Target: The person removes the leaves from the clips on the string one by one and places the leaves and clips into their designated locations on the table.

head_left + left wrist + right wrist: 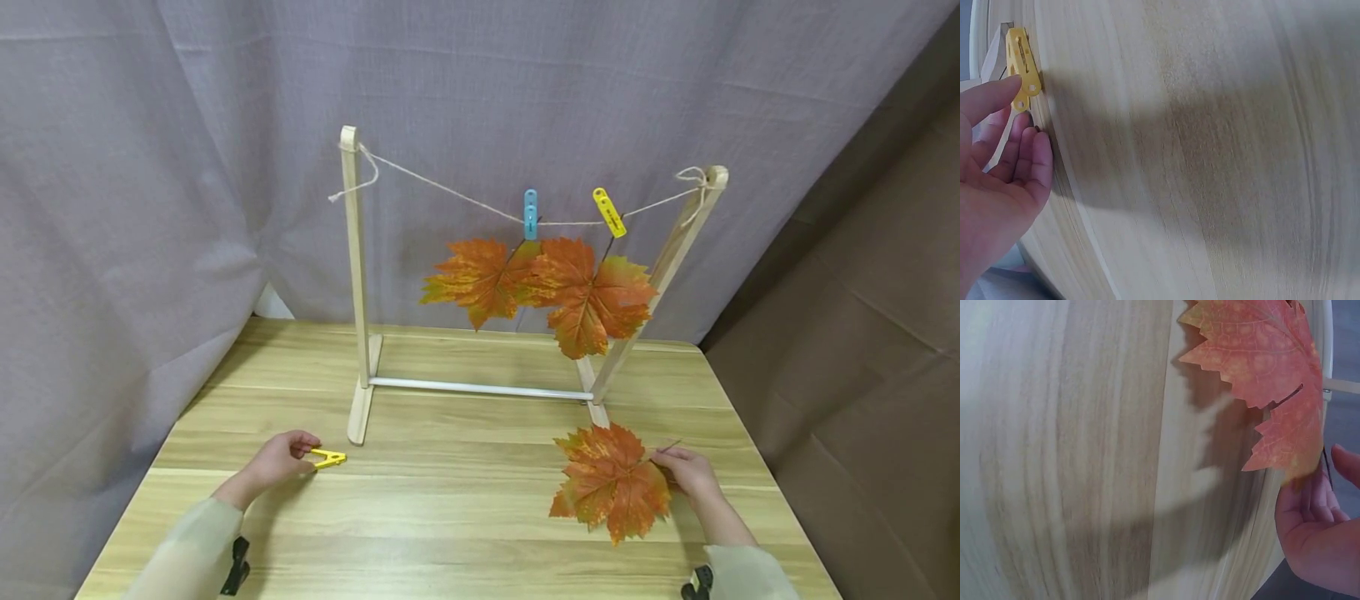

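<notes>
On the left, my left hand (283, 458) pinches a yellow clothespin (330, 458) by its handle ends, its nose pointing right, just over the table. The left wrist view shows thumb and finger at the handles of that clothespin (1021, 59). At the right, my right hand (688, 473) holds an orange artificial maple leaf (613, 483) at its stem. Seen from the right wrist, the leaf (1260, 350) spreads above the fingers, over its own shadow. Two more leaves hang from a string (457, 193), under a blue clothespin (531, 215) and a yellow clothespin (610, 212).
A wooden stand carries the sagging string between its left post (356, 258) and right post (667, 267). A white bar (480, 387) joins the feet low down. Grey curtain (225, 100) hangs behind the wooden table (420, 517).
</notes>
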`<state>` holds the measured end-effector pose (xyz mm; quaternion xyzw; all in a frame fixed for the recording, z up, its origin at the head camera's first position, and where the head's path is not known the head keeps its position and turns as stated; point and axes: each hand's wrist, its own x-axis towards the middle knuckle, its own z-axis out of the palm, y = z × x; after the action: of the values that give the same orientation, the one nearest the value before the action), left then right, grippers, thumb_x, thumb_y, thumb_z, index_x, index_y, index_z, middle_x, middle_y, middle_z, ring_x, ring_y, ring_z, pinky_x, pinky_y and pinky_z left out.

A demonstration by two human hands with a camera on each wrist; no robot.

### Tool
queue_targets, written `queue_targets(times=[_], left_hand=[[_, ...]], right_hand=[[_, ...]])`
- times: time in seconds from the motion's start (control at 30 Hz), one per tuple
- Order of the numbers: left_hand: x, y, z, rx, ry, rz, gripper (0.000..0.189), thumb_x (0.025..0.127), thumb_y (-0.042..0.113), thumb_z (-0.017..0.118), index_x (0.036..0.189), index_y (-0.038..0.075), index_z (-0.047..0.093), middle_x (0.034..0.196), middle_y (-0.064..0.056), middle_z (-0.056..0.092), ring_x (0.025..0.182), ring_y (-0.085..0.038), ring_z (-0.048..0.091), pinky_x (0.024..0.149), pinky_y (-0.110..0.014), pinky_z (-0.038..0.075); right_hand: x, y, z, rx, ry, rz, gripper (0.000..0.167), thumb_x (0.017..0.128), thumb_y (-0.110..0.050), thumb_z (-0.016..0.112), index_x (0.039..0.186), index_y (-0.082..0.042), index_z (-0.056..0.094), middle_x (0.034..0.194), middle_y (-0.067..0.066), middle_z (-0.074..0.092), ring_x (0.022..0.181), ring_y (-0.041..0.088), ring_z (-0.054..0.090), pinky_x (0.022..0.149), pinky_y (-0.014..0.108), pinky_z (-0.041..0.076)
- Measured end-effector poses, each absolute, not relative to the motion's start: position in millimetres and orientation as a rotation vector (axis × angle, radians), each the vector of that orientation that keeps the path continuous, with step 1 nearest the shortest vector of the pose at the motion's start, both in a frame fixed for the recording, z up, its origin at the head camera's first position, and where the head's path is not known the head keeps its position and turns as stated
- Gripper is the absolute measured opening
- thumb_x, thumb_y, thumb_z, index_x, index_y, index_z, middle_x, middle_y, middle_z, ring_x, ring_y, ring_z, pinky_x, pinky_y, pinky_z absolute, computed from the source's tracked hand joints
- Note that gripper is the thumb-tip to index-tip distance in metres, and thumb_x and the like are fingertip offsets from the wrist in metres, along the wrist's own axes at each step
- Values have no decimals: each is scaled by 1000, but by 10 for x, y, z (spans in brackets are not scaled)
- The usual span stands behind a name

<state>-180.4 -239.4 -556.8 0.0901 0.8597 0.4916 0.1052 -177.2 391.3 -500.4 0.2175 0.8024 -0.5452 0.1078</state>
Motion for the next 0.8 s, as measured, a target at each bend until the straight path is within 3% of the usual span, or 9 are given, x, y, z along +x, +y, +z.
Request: queue_targets(times=[0.1,0.2,0.37,0.6,0.8], left_hand=[[-1795,-2397,-5545,262,2542,1435,37,73,3,71,105,-11,59,98,-19,64,84,-20,57,72,-27,50],[-1756,-2348,-5387,165,2540,1385,41,74,1,69,109,-15,55,102,-25,62,88,-26,59,73,-24,50],[-1786,-2339,-5186,176,2534,1384,43,80,2,67,116,-17,51,108,-30,58,93,-30,59,72,-19,48],[-1917,-2339,-4869,244,2436,1492,47,87,8,61,126,-14,46,124,-34,51,108,-41,54,81,-19,48],[-2023,-2269,-4582,296,2403,1538,51,88,15,63,128,-10,45,127,-31,50,112,-37,53,85,-18,48]], right_hand=[[-1749,3939,-4995,649,2379,-1588,29,89,-13,57,107,10,61,72,-13,64,66,1,60,62,20,53],[-1723,3971,-4976,662,2411,-1549,44,90,-14,56,121,17,48,74,-12,65,67,2,60,63,21,53],[-1699,4012,-4876,646,2446,-1483,47,91,-16,55,122,18,47,78,-11,67,70,2,59,67,23,54],[-1739,3957,-4593,538,2470,-1417,52,94,-26,54,127,14,46,87,-11,67,73,-4,59,73,24,55],[-1832,3850,-4355,431,2488,-1442,56,93,-30,57,130,9,45,90,-13,64,75,-4,59,73,26,55]])
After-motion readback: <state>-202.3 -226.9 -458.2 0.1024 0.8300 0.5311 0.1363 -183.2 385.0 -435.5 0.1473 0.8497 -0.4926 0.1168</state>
